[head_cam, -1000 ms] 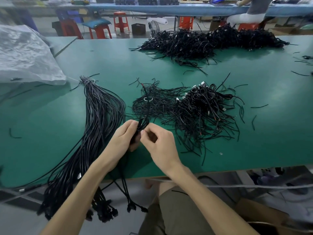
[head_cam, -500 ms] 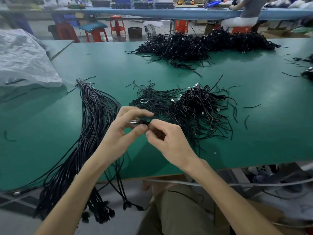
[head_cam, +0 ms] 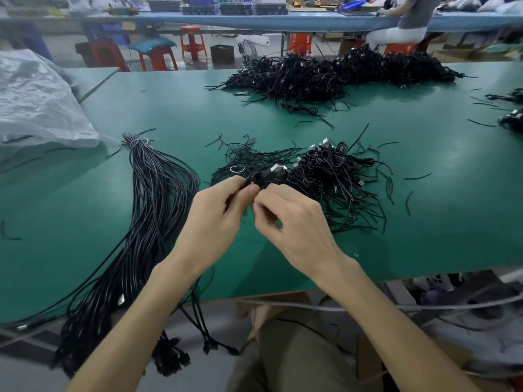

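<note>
My left hand [head_cam: 218,219] and my right hand [head_cam: 294,224] meet over the green table [head_cam: 424,222], both pinching a small coiled black cable [head_cam: 264,176] whose silver USB plug sticks out above my fingers. A long bundle of black cables [head_cam: 152,210], tied at its far end, lies to the left and hangs over the near table edge. Just beyond my hands lies a loose heap of short black cables and ties [head_cam: 325,176].
A large pile of black cables [head_cam: 334,75] lies at the far side of the table. A grey plastic sack [head_cam: 36,103] lies at the left. Loose black ties are scattered to the right. A person sits at a blue bench [head_cam: 283,21] behind, among red stools.
My hands have lifted with the small cable and moved away from me toward the heap; the plug now points up and right instead of left.
</note>
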A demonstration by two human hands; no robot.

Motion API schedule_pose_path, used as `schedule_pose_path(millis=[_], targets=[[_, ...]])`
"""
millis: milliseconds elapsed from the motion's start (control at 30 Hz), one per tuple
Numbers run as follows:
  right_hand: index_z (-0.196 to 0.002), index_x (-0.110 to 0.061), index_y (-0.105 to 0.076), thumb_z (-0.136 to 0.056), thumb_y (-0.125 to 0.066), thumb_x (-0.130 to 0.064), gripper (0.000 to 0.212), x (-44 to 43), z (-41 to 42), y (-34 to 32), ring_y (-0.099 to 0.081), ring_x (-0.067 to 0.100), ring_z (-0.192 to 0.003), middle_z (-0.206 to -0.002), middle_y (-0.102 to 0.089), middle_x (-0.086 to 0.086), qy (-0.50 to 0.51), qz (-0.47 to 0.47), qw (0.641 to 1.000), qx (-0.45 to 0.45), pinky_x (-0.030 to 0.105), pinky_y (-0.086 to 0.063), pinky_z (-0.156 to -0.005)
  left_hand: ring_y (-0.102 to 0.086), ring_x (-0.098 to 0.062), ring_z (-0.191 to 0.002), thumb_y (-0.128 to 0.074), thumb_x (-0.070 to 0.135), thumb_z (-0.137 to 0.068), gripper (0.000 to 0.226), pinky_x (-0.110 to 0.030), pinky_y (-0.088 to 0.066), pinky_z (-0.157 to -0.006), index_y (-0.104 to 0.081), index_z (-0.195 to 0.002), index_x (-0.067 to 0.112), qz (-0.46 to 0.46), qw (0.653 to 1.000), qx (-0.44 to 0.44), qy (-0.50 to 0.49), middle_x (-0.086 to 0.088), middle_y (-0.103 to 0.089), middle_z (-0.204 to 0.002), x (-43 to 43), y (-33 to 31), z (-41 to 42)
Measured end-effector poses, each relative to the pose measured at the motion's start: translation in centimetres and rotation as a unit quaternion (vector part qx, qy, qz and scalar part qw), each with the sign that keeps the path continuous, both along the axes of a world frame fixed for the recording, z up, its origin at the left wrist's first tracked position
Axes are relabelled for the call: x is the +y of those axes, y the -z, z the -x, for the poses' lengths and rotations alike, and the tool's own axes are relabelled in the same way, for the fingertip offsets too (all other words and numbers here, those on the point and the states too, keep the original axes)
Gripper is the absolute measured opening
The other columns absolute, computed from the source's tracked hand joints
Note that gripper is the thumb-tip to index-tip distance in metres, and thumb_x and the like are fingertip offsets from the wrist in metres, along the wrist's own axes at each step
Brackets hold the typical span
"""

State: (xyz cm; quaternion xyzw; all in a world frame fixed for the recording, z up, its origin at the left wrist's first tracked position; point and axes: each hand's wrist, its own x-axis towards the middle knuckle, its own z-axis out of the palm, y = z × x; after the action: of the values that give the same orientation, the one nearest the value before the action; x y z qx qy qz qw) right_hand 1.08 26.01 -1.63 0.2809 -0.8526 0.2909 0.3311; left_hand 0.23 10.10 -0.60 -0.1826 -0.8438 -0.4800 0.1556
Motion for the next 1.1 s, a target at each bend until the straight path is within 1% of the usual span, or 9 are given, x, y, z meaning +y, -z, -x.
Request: schedule_pose_path(millis=[133,233,333,433,667,767,833,967,1100], targets=[[-0.076,-0.008,-0.060,-0.093,-0.061,-0.003,0.017,0.4,0.1,0.7,-0.053,0.025,-0.065,-0.070,-0.054,0.005,0.032,-0.147,0.986,0.076,0.040,-0.051,-0.060,-0.047,-0.018,-0.040,-0.058,0.022,-0.104,0.020,-0.026,-0.043,-0.040,-0.060,-0.108,0.003,-0.057,0.961,-0.268,0.028,0.000,-0.061,-0.055,-0.5,-0.8,1.6],[-0.076,-0.008,-0.058,-0.098,-0.057,-0.008,0.021,0.8,0.0,0.8,-0.050,0.022,-0.068,-0.072,-0.053,0.003,0.015,-0.127,0.992,0.020,0.040,-0.049,-0.062,-0.053,-0.024,-0.047,-0.050,0.014,-0.107,0.019,-0.034,-0.053,-0.049,-0.059,-0.121,0.004,-0.078,0.959,-0.255,0.096,-0.007,-0.063,-0.062,-1.8,-0.7,1.6],[-0.082,-0.008,-0.060,-0.101,-0.058,-0.012,0.020,1.1,-0.1,0.8,-0.044,0.010,-0.070,-0.076,-0.053,-0.007,-0.052,0.005,0.990,-0.132,0.029,-0.040,-0.065,-0.058,-0.029,-0.069,-0.044,0.004,-0.107,0.037,-0.036,-0.056,-0.074,-0.056,-0.140,0.014,-0.124,0.936,-0.233,0.231,-0.015,-0.062,-0.078,-3.2,-0.3,1.0],[-0.083,-0.012,-0.066,-0.103,-0.058,-0.015,0.021,0.9,-0.2,1.0,-0.051,0.009,-0.068,-0.074,-0.059,-0.013,-0.085,0.107,0.964,-0.228,0.016,-0.034,-0.064,-0.058,-0.027,-0.077,-0.052,-0.005,-0.100,0.051,-0.031,-0.052,-0.080,-0.050,-0.148,0.012,-0.137,0.935,-0.201,0.256,-0.013,-0.060,-0.089,-3.4,0.7,0.5],[-0.083,-0.012,-0.061,-0.103,-0.060,-0.019,0.021,0.3,-0.5,1.8,-0.048,0.012,-0.065,-0.072,-0.053,-0.008,-0.104,0.110,0.954,-0.260,0.022,-0.035,-0.061,-0.058,-0.014,-0.075,-0.058,0.023,-0.094,0.021,-0.025,-0.051,-0.070,-0.074,-0.104,0.013,-0.092,0.982,-0.105,0.123,0.005,-0.067,-0.089,-2.9,2.2,0.4],[-0.084,-0.008,-0.059,-0.104,-0.058,-0.019,0.023,0.1,-0.6,1.7,-0.044,0.012,-0.066,-0.075,-0.050,-0.009,-0.090,0.064,0.968,-0.225,0.031,-0.039,-0.062,-0.064,-0.019,-0.092,-0.053,0.025,-0.100,0.023,-0.036,-0.059,-0.078,-0.070,-0.096,0.010,-0.054,0.994,-0.065,0.064,-0.007,-0.064,-0.103,-2.3,2.9,0.5],[-0.084,-0.007,-0.058,-0.104,-0.057,-0.017,0.022,0.0,-0.6,1.7,-0.043,0.012,-0.069,-0.078,-0.049,-0.007,-0.070,0.008,0.981,-0.182,0.033,-0.041,-0.064,-0.064,-0.019,-0.075,-0.049,0.024,-0.106,0.028,-0.047,-0.056,-0.070,-0.062,-0.085,0.011,0.001,0.998,-0.050,0.023,-0.002,-0.066,-0.083,-2.0,3.4,0.5],[-0.079,-0.011,-0.059,-0.095,-0.065,-0.009,0.017,0.0,-0.6,2.0,-0.054,0.023,-0.069,-0.074,-0.055,0.002,0.005,-0.190,0.982,0.003,0.037,-0.047,-0.062,-0.059,-0.016,-0.055,-0.043,0.043,-0.107,0.050,-0.039,-0.047,-0.056,-0.055,-0.068,0.014,0.103,0.986,-0.133,-0.015,0.003,-0.062,-0.058,-1.7,3.4,1.0],[-0.077,-0.016,-0.058,-0.091,-0.071,-0.008,0.020,0.8,-0.8,2.4,-0.053,0.021,-0.065,-0.072,-0.054,0.000,0.013,-0.246,0.967,0.066,0.033,-0.044,-0.060,-0.047,-0.010,-0.047,-0.040,0.047,-0.108,0.058,-0.028,-0.037,-0.054,-0.056,-0.065,0.010,0.142,0.969,-0.202,0.003,0.008,-0.055,-0.050,-1.3,3.1,1.4]])
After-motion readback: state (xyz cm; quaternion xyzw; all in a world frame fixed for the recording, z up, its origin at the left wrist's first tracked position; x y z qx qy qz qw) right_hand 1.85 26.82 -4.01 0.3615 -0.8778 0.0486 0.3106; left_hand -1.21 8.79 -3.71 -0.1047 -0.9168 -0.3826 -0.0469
